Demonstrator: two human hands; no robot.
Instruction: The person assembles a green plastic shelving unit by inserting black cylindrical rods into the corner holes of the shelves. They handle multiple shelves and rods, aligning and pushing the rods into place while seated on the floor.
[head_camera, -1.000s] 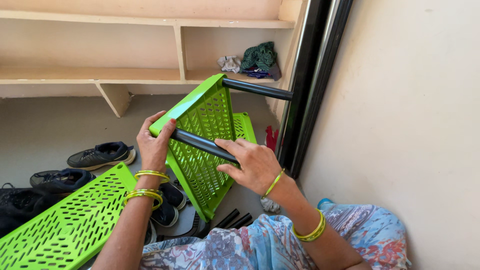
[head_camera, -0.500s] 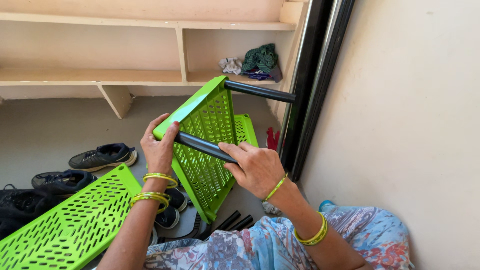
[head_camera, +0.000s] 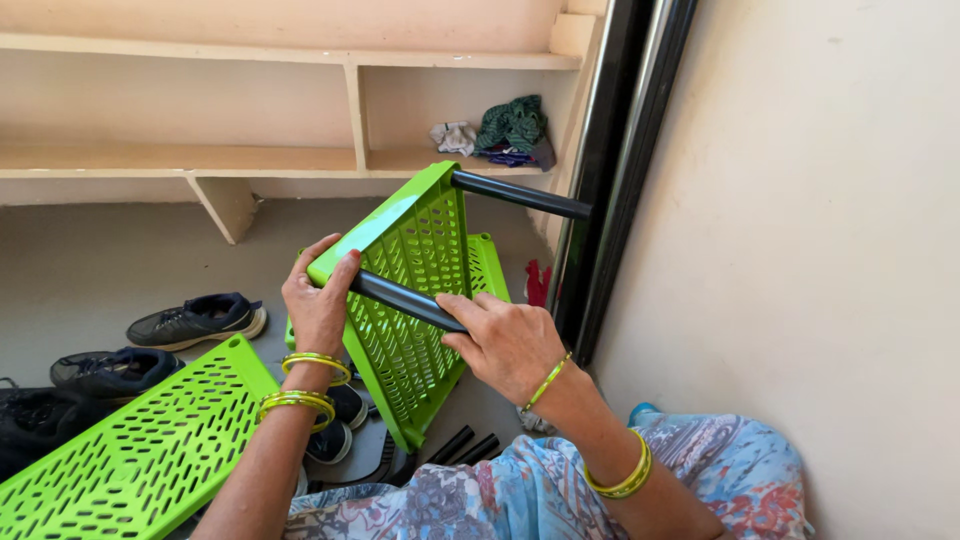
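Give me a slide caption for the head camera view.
Left hand steadies a tilted green perforated shelf panel while right hand grips its black tube.

Cream wall (head_camera: 800, 250) fills the three o'clock side, sunlit and bare. At twelve o'clock a pale wooden shelf (head_camera: 200, 158) runs along the back wall, with bundled cloths (head_camera: 505, 128) in its right compartment. A dark vertical door frame (head_camera: 625, 150) stands at one o'clock. Grey floor (head_camera: 100, 270) spreads at nine o'clock, carrying dark shoes (head_camera: 195, 318).
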